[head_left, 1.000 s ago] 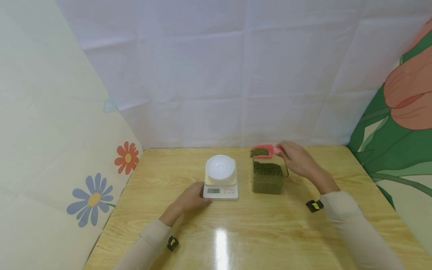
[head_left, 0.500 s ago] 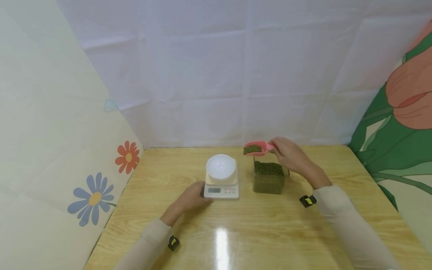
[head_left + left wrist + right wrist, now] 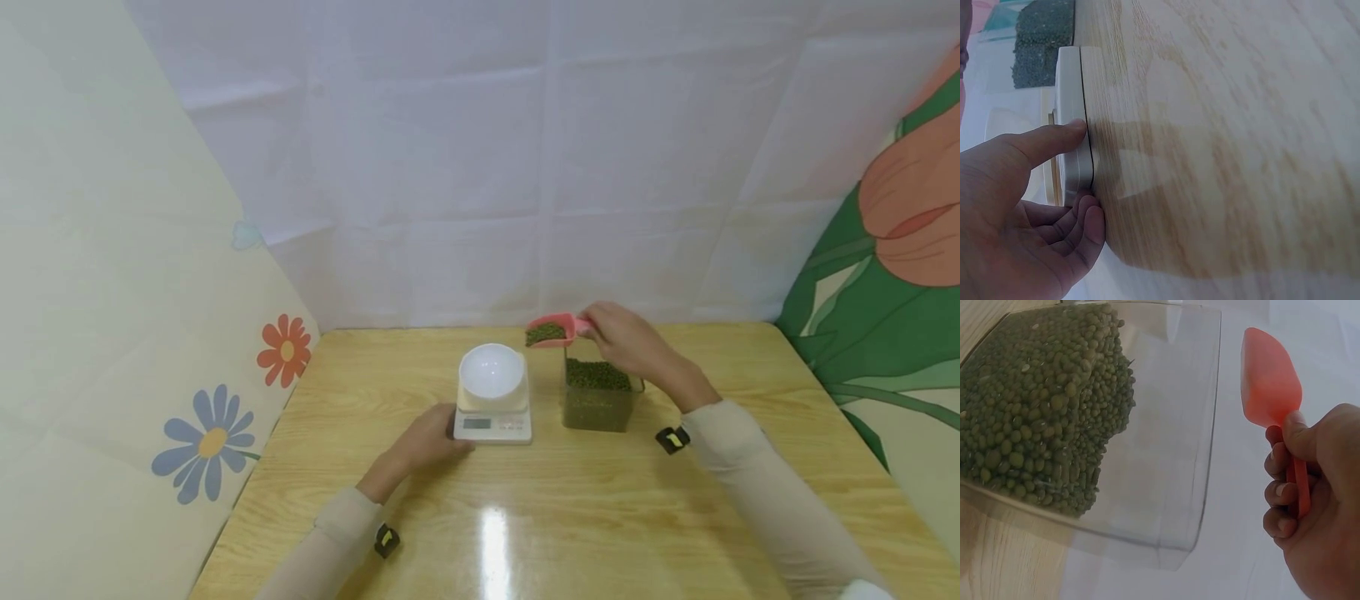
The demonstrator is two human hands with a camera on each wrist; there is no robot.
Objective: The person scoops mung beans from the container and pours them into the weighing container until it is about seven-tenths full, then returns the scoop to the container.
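My right hand (image 3: 625,337) grips the handle of a pink scoop (image 3: 1270,378) heaped with mung beans (image 3: 546,334). It is raised above the back left corner of a clear plastic container (image 3: 597,410), which is partly filled with green mung beans (image 3: 1035,406). A white kitchen scale (image 3: 492,427) stands to the left, bearing a white bowl (image 3: 491,372) with no beans visible inside. My left hand (image 3: 429,437) holds the scale's front left corner, thumb along the front edge and fingers curled at the side, as the left wrist view shows.
Everything stands on a wood-grain table (image 3: 600,517). A white cloth backdrop (image 3: 450,208) rises behind its far edge. Flower-printed panels flank it, a pale one (image 3: 112,292) on the left and another (image 3: 907,333) on the right.
My right hand has carried the filled scoop leftward, from over the container toward the bowl. The left hand, scale and container have stayed in place.
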